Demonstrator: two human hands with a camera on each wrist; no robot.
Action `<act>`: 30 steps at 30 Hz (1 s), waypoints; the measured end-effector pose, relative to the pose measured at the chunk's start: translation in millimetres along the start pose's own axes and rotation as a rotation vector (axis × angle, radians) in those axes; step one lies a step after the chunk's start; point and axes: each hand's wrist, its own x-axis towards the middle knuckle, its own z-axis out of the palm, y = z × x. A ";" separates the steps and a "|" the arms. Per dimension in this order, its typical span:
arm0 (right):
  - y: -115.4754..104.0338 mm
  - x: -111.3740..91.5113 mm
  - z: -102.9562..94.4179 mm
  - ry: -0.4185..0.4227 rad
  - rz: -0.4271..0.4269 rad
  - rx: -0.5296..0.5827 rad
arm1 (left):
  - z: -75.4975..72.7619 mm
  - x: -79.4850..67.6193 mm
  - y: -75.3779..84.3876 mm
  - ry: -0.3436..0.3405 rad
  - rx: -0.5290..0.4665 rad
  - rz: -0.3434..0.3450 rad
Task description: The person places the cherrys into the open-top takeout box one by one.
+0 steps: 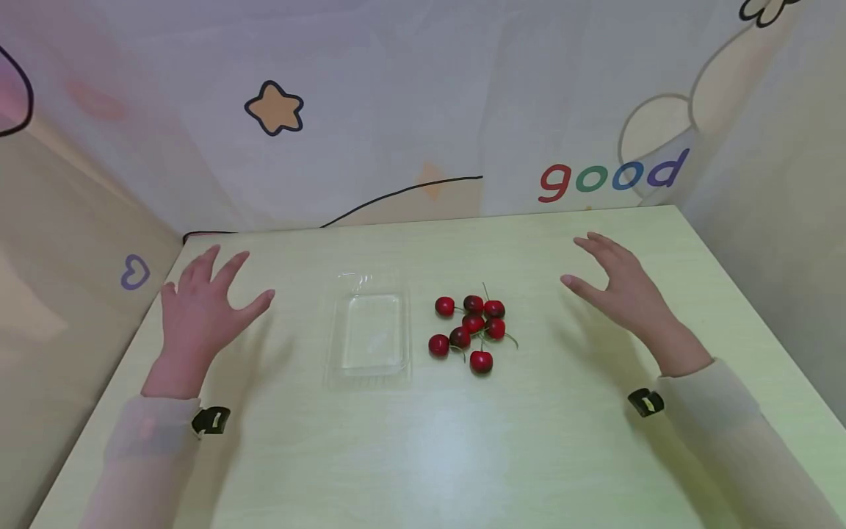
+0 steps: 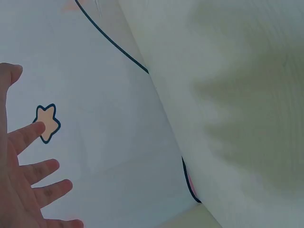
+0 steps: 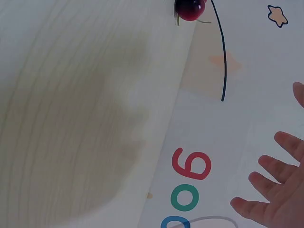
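Note:
Several dark red cherries (image 1: 482, 361), some with green stems, lie in a loose cluster near the middle of the table. Just left of them sits a clear plastic tray (image 1: 335, 334), with nothing visible inside it. My left hand (image 1: 201, 316) hovers over the table to the left of the tray, fingers spread and holding nothing. Over on the right, my right hand (image 1: 628, 294) is held above the table, thumb apart from the fingers, also holding nothing. In the right wrist view a cherry (image 3: 190, 8) shows at the top edge, well away from the fingers (image 3: 278, 171).
The pale wooden table (image 1: 436, 470) meets a printed cloth backdrop (image 1: 396, 110) at its far edge, with cloth on both sides too. A small black device (image 1: 211, 420) is at the left wrist, another black device (image 1: 645, 402) at the right.

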 end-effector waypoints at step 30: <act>-18.8 3.5 28.5 -0.162 -0.006 0.173 | 25.9 -14.9 2.0 -0.170 -0.394 -0.062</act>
